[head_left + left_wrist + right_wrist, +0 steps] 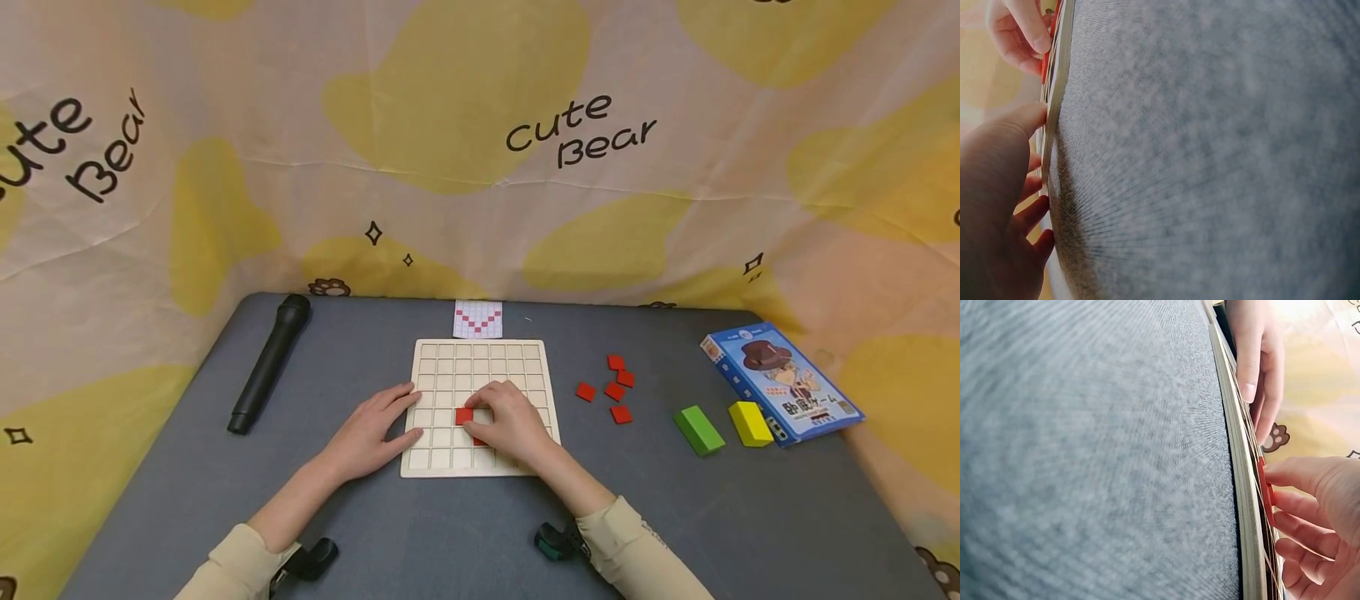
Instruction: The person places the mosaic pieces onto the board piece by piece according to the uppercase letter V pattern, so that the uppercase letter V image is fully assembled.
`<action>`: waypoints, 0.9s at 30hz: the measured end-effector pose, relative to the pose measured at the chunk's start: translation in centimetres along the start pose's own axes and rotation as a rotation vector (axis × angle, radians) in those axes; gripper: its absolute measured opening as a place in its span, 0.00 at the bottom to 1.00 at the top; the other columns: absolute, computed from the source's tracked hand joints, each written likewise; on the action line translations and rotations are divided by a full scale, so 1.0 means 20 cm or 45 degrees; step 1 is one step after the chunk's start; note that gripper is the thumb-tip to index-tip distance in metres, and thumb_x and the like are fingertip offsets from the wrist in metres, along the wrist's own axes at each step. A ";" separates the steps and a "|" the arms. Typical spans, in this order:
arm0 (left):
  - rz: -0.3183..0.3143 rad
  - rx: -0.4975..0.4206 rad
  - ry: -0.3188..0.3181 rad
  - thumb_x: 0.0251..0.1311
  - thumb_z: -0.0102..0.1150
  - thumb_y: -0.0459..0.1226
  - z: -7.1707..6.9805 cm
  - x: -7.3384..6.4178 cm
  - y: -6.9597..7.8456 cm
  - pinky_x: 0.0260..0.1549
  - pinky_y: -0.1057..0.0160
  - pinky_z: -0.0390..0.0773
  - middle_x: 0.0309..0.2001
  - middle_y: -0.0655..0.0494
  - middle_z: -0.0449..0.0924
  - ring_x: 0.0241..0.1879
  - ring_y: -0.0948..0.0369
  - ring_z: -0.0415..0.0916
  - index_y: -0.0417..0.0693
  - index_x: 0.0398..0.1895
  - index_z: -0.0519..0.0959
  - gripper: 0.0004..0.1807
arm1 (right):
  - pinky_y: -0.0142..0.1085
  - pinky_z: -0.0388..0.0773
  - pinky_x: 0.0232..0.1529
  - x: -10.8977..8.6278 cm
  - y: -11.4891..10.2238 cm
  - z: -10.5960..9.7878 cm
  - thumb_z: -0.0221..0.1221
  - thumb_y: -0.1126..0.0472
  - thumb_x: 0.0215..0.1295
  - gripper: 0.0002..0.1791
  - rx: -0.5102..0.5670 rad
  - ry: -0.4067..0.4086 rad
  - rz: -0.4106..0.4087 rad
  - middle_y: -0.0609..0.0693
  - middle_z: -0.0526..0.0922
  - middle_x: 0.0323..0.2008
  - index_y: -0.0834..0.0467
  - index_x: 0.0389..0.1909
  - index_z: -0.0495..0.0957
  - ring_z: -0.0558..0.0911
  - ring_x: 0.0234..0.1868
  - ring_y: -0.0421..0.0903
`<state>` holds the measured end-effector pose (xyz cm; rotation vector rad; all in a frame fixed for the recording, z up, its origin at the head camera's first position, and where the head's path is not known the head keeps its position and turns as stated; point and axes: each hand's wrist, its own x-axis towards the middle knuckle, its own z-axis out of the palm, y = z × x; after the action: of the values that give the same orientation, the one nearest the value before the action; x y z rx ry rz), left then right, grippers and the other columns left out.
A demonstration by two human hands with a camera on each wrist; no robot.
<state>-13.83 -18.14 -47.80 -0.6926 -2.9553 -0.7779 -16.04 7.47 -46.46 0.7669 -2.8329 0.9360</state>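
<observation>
Red tile (pixel 461 416): located on the gridded board (pixel 525 367), near the middle of the grid. Held in a narrow pinch between thumb and fingers of the right hand (pixel 516 425). Cannot tell from these views whether fully seated in a cell.

Second tile (pixel 480 442): also on the board, just nearer, partly hidden by the right hand.

Left hand (pixel 371 429): wide-spread fingers, at rest on the board's left edge, without a tile.

Loose tiles (pixel 614 392), five: scattered on the counter (pixel 450 533), right of the board. Card (pixel 477 319), printed with a red pattern: just beyond the board's far edge.

Handling (estimated): treat each tile as light, thin and stiff; expect no noticeable bend and little risk of breakage. Allow for a smooth face, liable to slip or twist under uneven pressure. Take hold at opposite edges with thumb and index finger. Avoid pressing a single corner. Treat the board as flat, rigid and probably wooden; steady at the rim, clear of the cells, against sliding.
</observation>
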 end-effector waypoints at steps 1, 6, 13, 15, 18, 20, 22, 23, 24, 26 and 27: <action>-0.001 -0.001 -0.002 0.63 0.61 0.50 0.00 0.00 0.00 0.63 0.40 0.61 0.70 0.46 0.63 0.69 0.46 0.60 0.44 0.69 0.68 0.35 | 0.36 0.74 0.43 0.00 0.00 0.00 0.70 0.56 0.54 0.11 -0.001 0.005 0.003 0.43 0.81 0.38 0.53 0.39 0.85 0.75 0.42 0.43; 0.002 0.001 -0.005 0.63 0.61 0.50 0.00 0.00 0.01 0.63 0.40 0.61 0.70 0.46 0.63 0.69 0.46 0.60 0.44 0.69 0.68 0.35 | 0.38 0.74 0.45 -0.01 0.01 0.01 0.70 0.55 0.55 0.11 0.032 0.010 0.006 0.44 0.81 0.40 0.53 0.39 0.86 0.74 0.44 0.44; 0.007 0.009 -0.001 0.63 0.61 0.50 0.00 0.00 0.01 0.63 0.40 0.61 0.70 0.46 0.63 0.69 0.46 0.60 0.44 0.69 0.68 0.35 | 0.39 0.74 0.46 -0.02 0.02 -0.01 0.70 0.54 0.55 0.12 0.072 0.022 0.025 0.44 0.82 0.42 0.52 0.40 0.86 0.75 0.45 0.44; 0.014 0.008 0.005 0.63 0.62 0.50 0.00 0.00 0.00 0.63 0.40 0.61 0.70 0.46 0.63 0.68 0.46 0.60 0.43 0.69 0.68 0.35 | 0.39 0.74 0.47 -0.02 0.04 -0.03 0.70 0.55 0.56 0.11 0.093 0.031 0.044 0.44 0.83 0.42 0.52 0.40 0.86 0.76 0.45 0.45; 0.029 0.008 0.013 0.63 0.62 0.49 0.01 0.00 0.00 0.63 0.40 0.61 0.70 0.46 0.64 0.68 0.46 0.61 0.43 0.69 0.68 0.35 | 0.41 0.74 0.47 -0.03 0.08 -0.07 0.70 0.56 0.56 0.11 0.117 0.051 0.083 0.44 0.83 0.42 0.52 0.40 0.86 0.76 0.45 0.45; 0.035 0.009 0.017 0.63 0.62 0.49 0.01 0.00 -0.01 0.63 0.40 0.61 0.70 0.46 0.64 0.68 0.46 0.61 0.43 0.69 0.68 0.35 | 0.42 0.74 0.48 -0.05 0.12 -0.10 0.70 0.57 0.56 0.10 0.117 0.077 0.107 0.44 0.84 0.42 0.52 0.40 0.86 0.77 0.46 0.46; 0.036 0.011 0.017 0.63 0.62 0.50 0.01 0.00 -0.01 0.63 0.40 0.61 0.70 0.46 0.64 0.68 0.46 0.61 0.43 0.69 0.68 0.35 | 0.43 0.74 0.48 -0.06 0.17 -0.13 0.70 0.58 0.55 0.10 0.111 0.110 0.121 0.44 0.84 0.42 0.52 0.39 0.87 0.78 0.46 0.46; 0.036 0.011 0.017 0.63 0.62 0.50 0.01 0.00 -0.01 0.63 0.40 0.61 0.70 0.46 0.64 0.68 0.46 0.61 0.43 0.69 0.68 0.35 | 0.43 0.74 0.47 -0.07 0.19 -0.14 0.70 0.58 0.55 0.10 0.104 0.127 0.130 0.45 0.84 0.41 0.52 0.39 0.87 0.78 0.46 0.47; 0.036 0.010 0.016 0.63 0.62 0.50 0.01 0.00 -0.01 0.63 0.40 0.61 0.70 0.46 0.63 0.68 0.46 0.60 0.43 0.69 0.68 0.35 | 0.44 0.74 0.46 -0.08 0.21 -0.16 0.70 0.59 0.55 0.10 0.102 0.143 0.137 0.45 0.84 0.41 0.53 0.39 0.87 0.78 0.45 0.47; 0.034 0.009 0.016 0.63 0.62 0.50 0.01 0.00 -0.01 0.63 0.40 0.61 0.70 0.46 0.64 0.68 0.46 0.60 0.43 0.69 0.68 0.35 | 0.43 0.73 0.42 -0.10 0.25 -0.20 0.70 0.60 0.55 0.10 0.097 0.167 0.151 0.47 0.84 0.41 0.54 0.39 0.87 0.77 0.42 0.48; 0.033 0.009 0.016 0.63 0.62 0.49 0.01 0.00 0.00 0.63 0.40 0.61 0.70 0.46 0.63 0.68 0.46 0.60 0.43 0.69 0.68 0.35 | 0.43 0.73 0.41 -0.11 0.27 -0.21 0.70 0.60 0.55 0.10 0.096 0.178 0.155 0.47 0.84 0.41 0.54 0.39 0.87 0.77 0.40 0.49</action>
<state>-13.89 -18.10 -48.02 -0.7218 -2.9302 -0.7670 -16.98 14.62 -46.34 0.5170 -2.7620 1.0735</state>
